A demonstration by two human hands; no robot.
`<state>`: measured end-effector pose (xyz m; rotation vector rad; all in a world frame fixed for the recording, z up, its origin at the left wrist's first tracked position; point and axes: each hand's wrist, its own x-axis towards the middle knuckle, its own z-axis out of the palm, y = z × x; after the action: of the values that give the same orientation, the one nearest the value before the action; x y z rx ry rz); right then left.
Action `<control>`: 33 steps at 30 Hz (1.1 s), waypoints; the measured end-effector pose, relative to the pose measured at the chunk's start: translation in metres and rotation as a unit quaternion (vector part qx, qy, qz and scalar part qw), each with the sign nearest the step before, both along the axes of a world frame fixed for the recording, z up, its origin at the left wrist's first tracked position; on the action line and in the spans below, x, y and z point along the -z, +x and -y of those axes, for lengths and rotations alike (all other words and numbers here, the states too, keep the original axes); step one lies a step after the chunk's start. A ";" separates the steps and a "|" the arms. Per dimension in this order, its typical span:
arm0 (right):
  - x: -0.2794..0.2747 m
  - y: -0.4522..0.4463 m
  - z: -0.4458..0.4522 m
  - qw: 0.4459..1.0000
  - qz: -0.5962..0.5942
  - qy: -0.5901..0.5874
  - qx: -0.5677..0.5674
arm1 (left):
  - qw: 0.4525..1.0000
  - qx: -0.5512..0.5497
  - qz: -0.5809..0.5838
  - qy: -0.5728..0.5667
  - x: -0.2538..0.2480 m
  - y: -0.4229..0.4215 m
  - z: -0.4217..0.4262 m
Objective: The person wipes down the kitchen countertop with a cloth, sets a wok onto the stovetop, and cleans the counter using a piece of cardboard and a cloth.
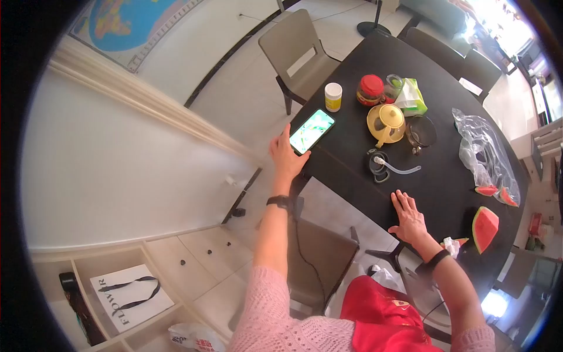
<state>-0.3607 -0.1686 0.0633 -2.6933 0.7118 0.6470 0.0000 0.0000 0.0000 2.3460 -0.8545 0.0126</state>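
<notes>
My left hand (286, 157) grips the lower end of a smartphone (312, 132) at the table's left edge, thumb on one side and fingers on the other. The phone's screen is lit, with green and white shapes. My right hand (409, 219) rests on the dark table (366, 190) near its front edge, fingers stretched out and holding nothing. Beyond it lies a black lid with a straw (378, 166), the clear straw pointing right. To its right are a large watermelon wedge (485, 229) and a crumpled tissue (451, 246).
Farther back stand a white bottle (333, 97), a red-lidded jar (370, 89), a yellow-lidded teapot (390, 120), a glass bowl (421, 132) and a tissue pack (412, 98). A plastic bag (478, 146) lies right. Chairs (299, 50) surround the table; shelving (111, 264) is lower left.
</notes>
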 end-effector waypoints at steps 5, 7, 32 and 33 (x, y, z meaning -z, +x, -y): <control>-0.006 -0.005 0.004 1.000 -0.003 0.001 0.013 | 0.998 -0.056 0.015 0.001 0.004 -0.032 -0.001; -0.006 -0.006 0.002 1.000 0.001 0.005 0.012 | 0.998 -0.063 0.016 -0.008 0.009 -0.037 -0.004; 0.007 -0.013 0.005 0.998 0.058 -0.014 0.009 | 0.979 -0.150 0.028 -0.134 0.020 -0.080 -0.014; 0.006 -0.013 0.005 0.999 0.046 -0.011 0.010 | 0.975 -0.172 -0.009 -0.140 0.024 -0.091 -0.022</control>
<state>-0.3736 -0.1739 0.0568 -2.7131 0.7256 0.5104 -0.0909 0.0225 -0.0235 2.1907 -0.3978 0.2400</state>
